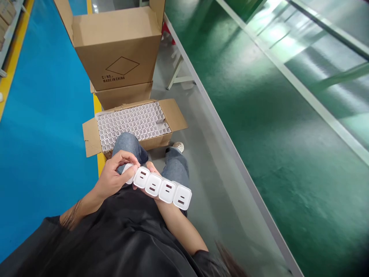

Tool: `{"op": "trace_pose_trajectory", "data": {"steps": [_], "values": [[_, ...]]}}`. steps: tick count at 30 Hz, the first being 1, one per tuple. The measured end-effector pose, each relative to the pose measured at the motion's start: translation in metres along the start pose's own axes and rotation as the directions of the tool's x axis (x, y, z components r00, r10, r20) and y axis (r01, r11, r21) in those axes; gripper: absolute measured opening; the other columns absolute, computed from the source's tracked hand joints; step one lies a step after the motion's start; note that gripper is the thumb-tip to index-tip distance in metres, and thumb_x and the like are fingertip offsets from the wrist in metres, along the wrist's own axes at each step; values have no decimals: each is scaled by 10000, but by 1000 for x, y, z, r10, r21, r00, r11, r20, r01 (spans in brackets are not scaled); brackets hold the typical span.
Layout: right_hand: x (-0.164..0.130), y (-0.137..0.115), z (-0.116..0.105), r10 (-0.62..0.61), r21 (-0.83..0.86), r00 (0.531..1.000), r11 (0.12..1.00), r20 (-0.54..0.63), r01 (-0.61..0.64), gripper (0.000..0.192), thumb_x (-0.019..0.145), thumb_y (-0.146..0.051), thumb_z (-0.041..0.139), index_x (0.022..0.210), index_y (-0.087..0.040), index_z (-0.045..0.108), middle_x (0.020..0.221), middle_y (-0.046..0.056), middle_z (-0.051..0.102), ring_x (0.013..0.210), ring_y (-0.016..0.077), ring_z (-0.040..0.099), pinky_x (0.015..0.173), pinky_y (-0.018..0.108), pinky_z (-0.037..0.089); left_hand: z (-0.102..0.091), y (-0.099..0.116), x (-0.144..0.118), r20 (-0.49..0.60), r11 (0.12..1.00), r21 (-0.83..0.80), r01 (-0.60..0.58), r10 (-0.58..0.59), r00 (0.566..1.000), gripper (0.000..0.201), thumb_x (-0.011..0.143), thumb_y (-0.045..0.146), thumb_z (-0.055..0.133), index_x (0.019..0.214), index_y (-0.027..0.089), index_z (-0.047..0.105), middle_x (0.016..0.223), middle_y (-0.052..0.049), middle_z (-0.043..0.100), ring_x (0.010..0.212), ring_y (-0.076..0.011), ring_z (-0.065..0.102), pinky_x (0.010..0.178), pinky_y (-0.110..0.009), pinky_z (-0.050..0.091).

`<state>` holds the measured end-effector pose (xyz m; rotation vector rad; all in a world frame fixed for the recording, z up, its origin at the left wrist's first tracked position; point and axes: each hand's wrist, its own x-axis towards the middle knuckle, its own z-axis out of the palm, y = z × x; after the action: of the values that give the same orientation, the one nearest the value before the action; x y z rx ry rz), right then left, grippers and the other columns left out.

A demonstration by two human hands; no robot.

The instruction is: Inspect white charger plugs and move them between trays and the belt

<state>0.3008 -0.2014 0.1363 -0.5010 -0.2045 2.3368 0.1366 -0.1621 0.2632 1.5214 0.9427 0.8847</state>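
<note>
A slanting row of several white USB chargers [153, 185] lies across my right hand and wrist, with the faces bearing USB ports turned up. My left hand [113, 173] pinches the charger at the row's left end [129, 174] between thumb and fingers and covers part of its face. Beneath the row, my right hand [152, 167] supports it; the thumb shows beyond the chargers and most of the fingers are hidden. Past my knees, an open carton [155, 143] holds closely packed rows of small white square pieces [129, 121], with a gap near its right side.
Behind the open carton stands a taller cardboard box [121, 50] with raised flaps. A long green-topped table [230, 115] runs along my right, its pale edge close to my right leg. On the left is blue floor [52, 115] with a yellow stripe.
</note>
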Motion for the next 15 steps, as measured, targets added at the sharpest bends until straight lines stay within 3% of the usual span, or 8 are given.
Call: {"op": "trace_pose_trajectory", "data": {"steps": [4, 8, 15], "values": [[-3, 2, 6, -138, 12, 990, 990, -16, 139, 373, 733, -515, 616, 913, -258, 414, 835, 0, 668, 559, 180, 642, 363, 238, 468, -4, 1, -1, 103, 999, 32, -36, 32, 994, 143, 903, 256, 643, 1040, 222, 625, 999, -41, 674, 914, -176, 665, 788, -273, 532], [-6, 7, 13, -357, -11, 930, 934, -93, 357, 502, 622, -537, 714, 875, -261, 380, 894, 15, 660, 657, 213, 678, 449, 283, 517, -8, 2, 0, 223, 989, 49, -142, 128, 966, 308, 865, 197, 652, 1160, 256, 584, 1125, -58, 635, 1039, -198, 621, 841, -281, 512], [-6, 9, 13, -377, -26, 924, 926, -68, 377, 588, 577, -574, 774, 885, -268, 378, 846, -4, 640, 678, 246, 680, 403, 265, 472, -11, 1, 4, 297, 983, 24, -183, 168, 940, 389, 848, 167, 633, 1218, 254, 552, 1173, -82, 604, 1094, -225, 585, 890, -316, 500]]}}
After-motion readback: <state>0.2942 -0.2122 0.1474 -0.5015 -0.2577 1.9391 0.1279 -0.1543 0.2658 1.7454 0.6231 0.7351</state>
